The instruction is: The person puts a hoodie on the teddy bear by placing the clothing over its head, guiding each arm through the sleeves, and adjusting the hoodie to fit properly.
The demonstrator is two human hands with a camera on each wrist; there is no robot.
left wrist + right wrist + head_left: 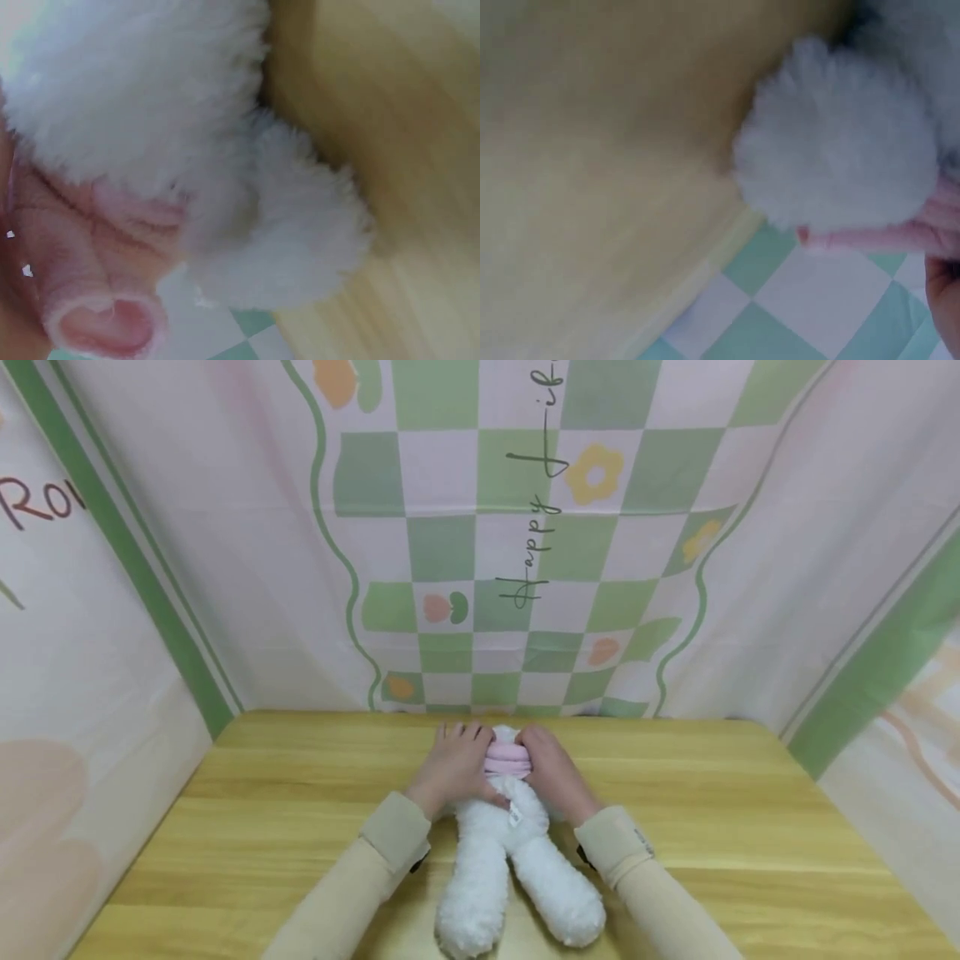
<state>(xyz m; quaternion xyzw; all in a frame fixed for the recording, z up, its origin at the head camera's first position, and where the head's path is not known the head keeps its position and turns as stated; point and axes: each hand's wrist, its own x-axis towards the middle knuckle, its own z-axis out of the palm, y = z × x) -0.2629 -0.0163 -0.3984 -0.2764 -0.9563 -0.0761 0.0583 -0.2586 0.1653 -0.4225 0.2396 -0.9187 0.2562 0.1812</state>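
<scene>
White plush toy (486, 837) lies on the wooden tabletop (300, 793), approx. centre, its two legs splayed toward the wearer & its top end near the far edge. A pink piece (507, 760) crosses its upper part, btwn the two hands; can't tell if it's a band or part of the toy. Left hand (459, 766) grips the L end of the pink piece — fingers fanned over the far side, thumb on the near side against white fur. Right hand (555, 770) holds the R end, fingers bent around it, thumb partly hidden. Small white tag (515, 815) w/ dark print sits on the toy's body, just below the left thumb. Both arms come in from the near side in beige sleeves (397, 831), cuffs at the wrists. L wrist view: white fur fills the upper L, bent fingers below it, wood to the R; blurry, so exact finger contact is unclear. R wrist view: a round fluffy part by the tabletop's edge, part of the hand at far R — can't tell which bit of the toy that is. Behind: a hanging cloth (442, 547) w/ green & white checks, flowers, and sideways "Happy" lettering, cut off at the top; white side cloths (135, 602) w/ green stripes, L & R.
</scene>
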